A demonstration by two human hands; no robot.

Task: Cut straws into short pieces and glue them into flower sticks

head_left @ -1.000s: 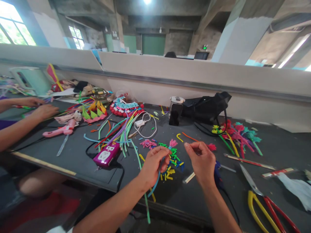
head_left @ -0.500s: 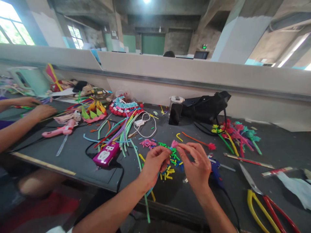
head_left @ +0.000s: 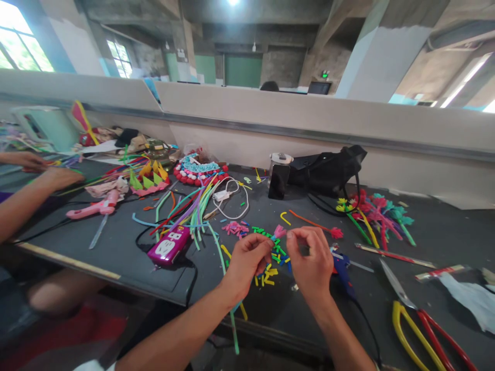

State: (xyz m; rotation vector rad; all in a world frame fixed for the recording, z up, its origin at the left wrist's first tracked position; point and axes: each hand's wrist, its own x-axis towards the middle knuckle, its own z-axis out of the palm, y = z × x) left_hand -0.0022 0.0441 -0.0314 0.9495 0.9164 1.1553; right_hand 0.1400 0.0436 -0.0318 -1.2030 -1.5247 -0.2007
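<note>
My left hand (head_left: pixel 247 262) is closed round a blue stick whose top carries a small pink fringed flower (head_left: pixel 279 232). My right hand (head_left: pixel 309 260) sits just right of it, fingertips pinched close to the pink flower; what it pinches is too small to make out. Both hands hover over a heap of short green, yellow and blue cut pieces (head_left: pixel 273 257) on the dark table (head_left: pixel 116 247). A blue glue gun (head_left: pixel 342 270) lies just right of my right hand.
Scissors with yellow and red handles (head_left: pixel 417 319) lie at the right. Finished stick flowers (head_left: pixel 371 211) lie behind them, by a black bag (head_left: pixel 328 170). A pink power strip (head_left: pixel 170 246) and long coloured strips (head_left: pixel 193 206) are left. Another person's arms (head_left: pixel 34 190) work at far left.
My right hand moved in from the right to meet my left hand at the pink flower. The person's hands at far left shifted slightly.
</note>
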